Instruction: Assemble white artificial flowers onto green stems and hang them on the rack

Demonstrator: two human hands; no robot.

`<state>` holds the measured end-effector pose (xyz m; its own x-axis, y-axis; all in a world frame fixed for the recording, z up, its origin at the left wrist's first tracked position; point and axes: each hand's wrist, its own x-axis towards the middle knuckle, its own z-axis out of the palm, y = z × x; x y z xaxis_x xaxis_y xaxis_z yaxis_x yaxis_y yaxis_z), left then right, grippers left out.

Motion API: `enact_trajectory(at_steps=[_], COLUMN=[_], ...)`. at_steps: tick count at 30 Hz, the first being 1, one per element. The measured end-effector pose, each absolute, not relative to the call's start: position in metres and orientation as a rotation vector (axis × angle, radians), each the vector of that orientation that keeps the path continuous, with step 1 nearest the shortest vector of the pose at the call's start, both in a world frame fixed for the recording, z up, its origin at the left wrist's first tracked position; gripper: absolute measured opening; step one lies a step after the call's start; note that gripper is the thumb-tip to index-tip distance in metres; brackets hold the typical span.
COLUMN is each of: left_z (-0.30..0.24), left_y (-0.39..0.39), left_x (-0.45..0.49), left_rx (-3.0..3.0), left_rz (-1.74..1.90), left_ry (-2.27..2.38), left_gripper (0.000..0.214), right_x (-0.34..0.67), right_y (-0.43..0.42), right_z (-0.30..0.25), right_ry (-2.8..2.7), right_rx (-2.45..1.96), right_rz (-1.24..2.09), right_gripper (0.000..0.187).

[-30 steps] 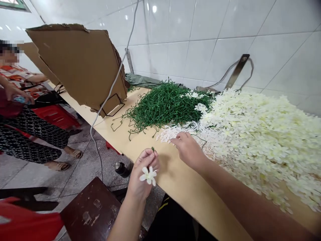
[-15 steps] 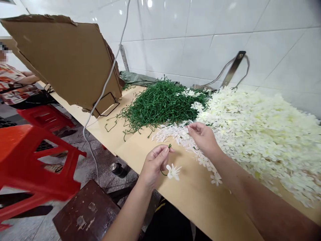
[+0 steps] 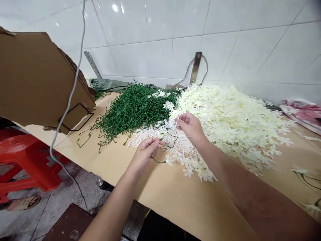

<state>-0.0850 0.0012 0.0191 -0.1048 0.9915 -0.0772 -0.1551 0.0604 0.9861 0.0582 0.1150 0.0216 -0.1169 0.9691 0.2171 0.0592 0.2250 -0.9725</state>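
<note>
My left hand (image 3: 146,151) is closed in a pinch on a thin green plastic stem (image 3: 157,162). A white artificial flower (image 3: 169,160) sits at one end of that stem, and a looped green length shows beyond the fingertips. To the right, my right hand (image 3: 191,127) pinches at the edge of the white pieces; a small white bit shows at its fingertips, too unclear to name. Thin white flower centres (image 3: 142,135) lie behind my left hand. Beyond my right hand spreads a large heap of white petals (image 3: 225,117). Loose white blossoms (image 3: 188,170) lie in front of it.
A heap of green stems (image 3: 132,108) lies on the brown tabletop (image 3: 170,207). Cardboard (image 3: 32,80) stands at left behind a hanging grey cable (image 3: 72,88). A red stool (image 3: 27,160) is beside the table. Stemmed flowers (image 3: 299,170) and pink cloth (image 3: 301,112) lie at right.
My view has turned right, so the other person has left the picture and stemmed flowers appear at right. My left hand has moved closer to the white pieces, still holding the stem.
</note>
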Motion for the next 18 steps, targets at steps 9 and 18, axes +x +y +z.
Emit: enact_trajectory(at_steps=[9,18], left_z=[0.022,0.002], left_y=[0.024,0.046], left_x=[-0.09,-0.093], left_rx=[1.169,1.298], left_rz=[1.29,1.058], left_ry=[1.531,1.998], left_gripper=[0.031,0.023], right_x=[0.075,0.055], right_y=[0.114,0.111], right_z=[0.029,0.024], right_ry=[-1.409,-1.555], right_rx=[-1.064,-1.03], right_rz=[1.167,1.22], right_gripper=[0.005,0.005])
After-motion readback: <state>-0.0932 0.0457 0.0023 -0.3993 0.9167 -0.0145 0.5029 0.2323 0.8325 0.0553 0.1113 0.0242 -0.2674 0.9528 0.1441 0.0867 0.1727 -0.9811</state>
